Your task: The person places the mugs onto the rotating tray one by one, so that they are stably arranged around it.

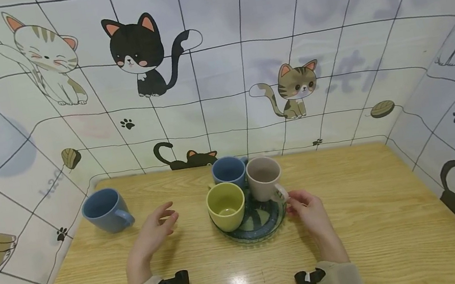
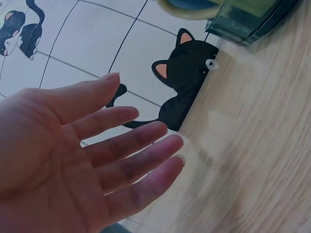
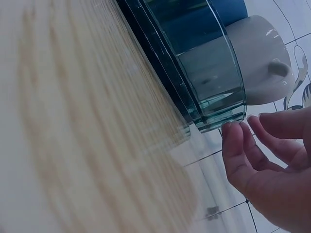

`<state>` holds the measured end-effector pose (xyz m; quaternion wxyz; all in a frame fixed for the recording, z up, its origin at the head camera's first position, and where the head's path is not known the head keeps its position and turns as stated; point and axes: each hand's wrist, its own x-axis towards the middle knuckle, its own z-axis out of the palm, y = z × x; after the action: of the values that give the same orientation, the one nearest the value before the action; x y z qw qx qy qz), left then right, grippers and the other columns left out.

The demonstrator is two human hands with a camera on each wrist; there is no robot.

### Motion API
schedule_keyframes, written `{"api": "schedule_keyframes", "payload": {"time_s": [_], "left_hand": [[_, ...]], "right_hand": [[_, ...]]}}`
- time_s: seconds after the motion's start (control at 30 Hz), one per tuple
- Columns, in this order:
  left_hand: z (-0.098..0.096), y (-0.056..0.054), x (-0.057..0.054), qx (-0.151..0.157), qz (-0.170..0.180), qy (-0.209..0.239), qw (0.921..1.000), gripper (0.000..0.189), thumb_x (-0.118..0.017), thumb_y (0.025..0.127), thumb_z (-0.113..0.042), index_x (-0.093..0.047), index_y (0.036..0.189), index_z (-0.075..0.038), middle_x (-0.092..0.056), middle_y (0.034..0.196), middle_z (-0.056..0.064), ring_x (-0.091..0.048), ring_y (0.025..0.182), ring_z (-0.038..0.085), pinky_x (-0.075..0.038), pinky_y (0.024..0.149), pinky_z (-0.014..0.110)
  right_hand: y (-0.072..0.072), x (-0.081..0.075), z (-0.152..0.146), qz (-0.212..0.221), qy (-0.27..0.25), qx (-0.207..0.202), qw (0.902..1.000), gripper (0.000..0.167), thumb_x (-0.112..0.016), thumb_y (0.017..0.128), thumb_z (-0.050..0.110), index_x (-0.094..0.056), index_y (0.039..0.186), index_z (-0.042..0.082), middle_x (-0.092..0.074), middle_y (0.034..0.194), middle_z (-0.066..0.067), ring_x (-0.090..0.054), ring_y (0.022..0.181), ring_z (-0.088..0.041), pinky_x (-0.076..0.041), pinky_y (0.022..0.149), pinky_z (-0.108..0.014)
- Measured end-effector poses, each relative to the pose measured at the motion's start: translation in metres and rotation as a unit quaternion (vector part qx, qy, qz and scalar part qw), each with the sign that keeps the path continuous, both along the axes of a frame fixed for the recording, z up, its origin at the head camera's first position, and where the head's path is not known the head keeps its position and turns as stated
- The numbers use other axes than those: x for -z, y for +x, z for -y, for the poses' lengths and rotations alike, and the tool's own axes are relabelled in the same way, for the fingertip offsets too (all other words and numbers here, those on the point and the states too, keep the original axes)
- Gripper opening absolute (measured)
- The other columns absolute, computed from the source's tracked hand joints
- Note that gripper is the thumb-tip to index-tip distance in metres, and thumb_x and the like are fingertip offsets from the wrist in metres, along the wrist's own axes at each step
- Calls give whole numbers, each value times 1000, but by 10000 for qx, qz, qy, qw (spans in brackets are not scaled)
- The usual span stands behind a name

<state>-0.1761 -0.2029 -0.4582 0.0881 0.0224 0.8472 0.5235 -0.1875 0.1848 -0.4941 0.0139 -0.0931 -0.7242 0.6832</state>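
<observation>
On a round blue-green glass tray [image 1: 261,230] stand a yellow-green mug [image 1: 226,207], a blue mug [image 1: 229,170] and a pale pinkish-grey mug [image 1: 263,176]. The pale mug's handle points toward my right hand [image 1: 310,211]. In the right wrist view, the loosely bent fingertips [image 3: 233,133] are at the tray's rim, with no clear grip on it or on the mug. Between the tray and a second blue mug [image 1: 105,211] at the left, my left hand [image 1: 153,235] hovers over the table. Its palm and spread fingers [image 2: 141,187] show nothing held.
The wooden table [image 1: 378,217] ends at the back against a sheet [image 1: 219,63] printed with cats and grid lines. The same sheet rises on both sides. Black straps [image 1: 173,281] circle both wrists.
</observation>
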Motion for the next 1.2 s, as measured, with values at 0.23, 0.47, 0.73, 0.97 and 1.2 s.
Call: {"api": "schedule_keyframes", "payload": {"time_s": [0.23,0.47,0.73,0.97,1.2], "left_hand": [[13,5,1,-376,-62,57,9993,55,-50,104,-24,-32,150,-1,-42,141,28,-52,120,43,-49,93,48],[29,12,3,-556,-40,-109,9984,56,-49,105,-27,-30,151,-1,-41,141,30,-51,121,44,-50,93,48],[44,21,2,-782,-116,-174,9967,57,-45,106,-29,-28,152,0,-41,141,31,-52,119,45,-49,94,50],[51,25,0,-1126,-366,-534,9915,49,-43,106,-24,-36,146,5,-50,134,31,-55,116,42,-52,85,37],[55,28,-2,-1860,-294,-501,9808,43,-45,105,-27,-52,136,2,-56,129,25,-57,110,35,-49,76,23]], "right_hand": [[2,1,1,69,42,-97,9999,25,-51,95,-11,-53,120,-12,-61,102,-24,-62,73,-18,-56,66,-27],[2,3,0,81,121,-157,9998,26,-51,95,-10,-53,122,-10,-62,103,-26,-63,76,-20,-56,69,-28],[2,4,0,74,225,-165,9996,26,-52,96,-9,-55,122,-10,-62,106,-27,-65,80,-23,-57,70,-30],[2,3,1,82,194,-138,9997,25,-52,96,-9,-55,121,-10,-63,104,-26,-65,79,-22,-56,69,-29],[3,3,0,93,241,-159,9995,26,-52,96,-8,-55,122,-9,-62,106,-25,-64,80,-22,-56,71,-28]]}}
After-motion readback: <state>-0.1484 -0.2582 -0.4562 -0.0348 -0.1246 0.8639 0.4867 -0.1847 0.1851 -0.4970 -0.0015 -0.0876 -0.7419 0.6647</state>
